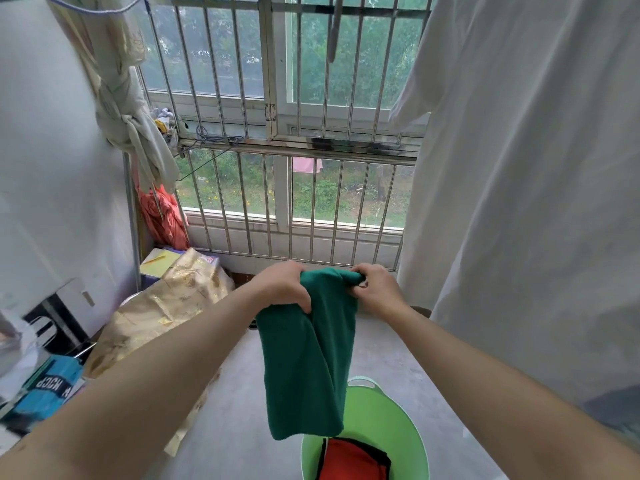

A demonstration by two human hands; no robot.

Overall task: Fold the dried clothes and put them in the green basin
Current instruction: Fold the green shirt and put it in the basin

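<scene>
Barred-window balcony, grey concrete floor (242,410). Left hand (282,285) and right hand (375,289) both grip the dark green towel (304,368) by its top edge above the light green plastic basin (381,410). One folded red garment (349,459) is already inside; a white hanging garment (519,202) appears still unfolded.

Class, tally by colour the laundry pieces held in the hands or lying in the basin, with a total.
Dark green: 1, the towel held by left hand and right hand.
Red: 1, the cloth in the green basin.
Total: 2
</scene>
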